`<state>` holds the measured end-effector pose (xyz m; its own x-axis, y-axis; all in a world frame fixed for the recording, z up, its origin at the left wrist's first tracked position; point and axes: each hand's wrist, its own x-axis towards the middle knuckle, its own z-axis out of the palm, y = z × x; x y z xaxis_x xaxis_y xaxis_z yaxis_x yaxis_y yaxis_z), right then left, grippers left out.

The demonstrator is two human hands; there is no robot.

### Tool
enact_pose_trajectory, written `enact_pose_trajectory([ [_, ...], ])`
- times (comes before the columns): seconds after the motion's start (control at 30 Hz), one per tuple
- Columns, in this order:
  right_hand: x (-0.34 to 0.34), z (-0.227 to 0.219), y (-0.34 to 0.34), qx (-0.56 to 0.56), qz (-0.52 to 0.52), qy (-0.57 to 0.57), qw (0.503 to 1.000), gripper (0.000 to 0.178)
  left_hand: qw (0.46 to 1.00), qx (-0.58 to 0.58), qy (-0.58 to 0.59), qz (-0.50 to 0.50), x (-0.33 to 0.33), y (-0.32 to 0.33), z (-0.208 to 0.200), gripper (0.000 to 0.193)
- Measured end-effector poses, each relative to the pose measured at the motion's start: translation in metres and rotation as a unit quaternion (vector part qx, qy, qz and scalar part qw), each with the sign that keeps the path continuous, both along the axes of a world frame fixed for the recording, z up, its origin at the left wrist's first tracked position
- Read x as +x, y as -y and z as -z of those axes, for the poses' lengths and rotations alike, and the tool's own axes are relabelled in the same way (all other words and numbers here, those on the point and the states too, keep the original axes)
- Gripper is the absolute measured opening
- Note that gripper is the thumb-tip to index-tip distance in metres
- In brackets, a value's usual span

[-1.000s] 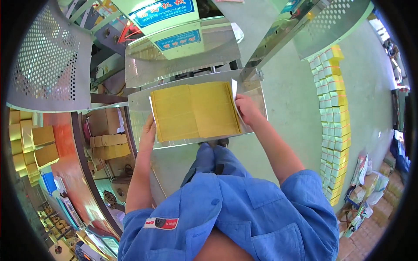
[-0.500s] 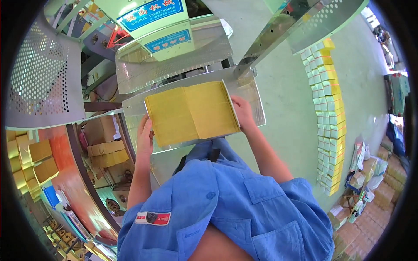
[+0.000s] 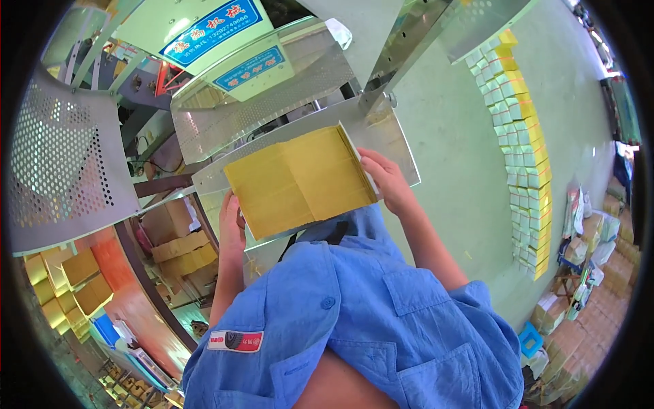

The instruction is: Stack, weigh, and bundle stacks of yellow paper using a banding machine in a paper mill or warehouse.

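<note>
A flat, rectangular yellow paper stack (image 3: 300, 180) with a crease down its middle and pale strips along its short sides is held level in front of my body. My left hand (image 3: 232, 223) grips its lower left side, fingers partly hidden by the edge. At its right side my right hand (image 3: 385, 178) is closed round the border, the fingers on the edge and partly underneath. Beneath and beyond the stack lies the metal table (image 3: 398, 146) of a machine. Its tilted clear guard (image 3: 262, 82) stands just past the stack.
Perforated metal panel (image 3: 65, 163) at left; a metal post (image 3: 402, 61) beyond the right hand. A long row of yellow and white bundles (image 3: 521, 150) lines the floor at right. Cardboard boxes (image 3: 82, 273) sit at lower left; a blue stool (image 3: 530, 339) stands at lower right.
The view has turned slightly, so the machine and bundles appear tilted. The yellow paper stack remains between both hands and is angled a little more, its right side higher.
</note>
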<state>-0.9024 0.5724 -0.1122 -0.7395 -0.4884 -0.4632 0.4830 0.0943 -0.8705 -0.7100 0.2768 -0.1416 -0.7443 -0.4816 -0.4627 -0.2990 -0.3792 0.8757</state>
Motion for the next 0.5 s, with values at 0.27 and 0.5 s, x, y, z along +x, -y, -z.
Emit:
enact_pose_trajectory([
  [0.27, -0.023, 0.001, -0.017, 0.176, -0.112, -0.141, 0.968, 0.032, 1.0, 0.016, -0.005, 0.001, -0.001, 0.003, -0.003, 0.046],
  [0.5, -0.014, -0.008, -0.004, 0.266, -0.099, -0.441, 0.851, 0.013, 1.0, 0.02, 0.019, -0.005, -0.003, 0.003, -0.007, 0.047],
])
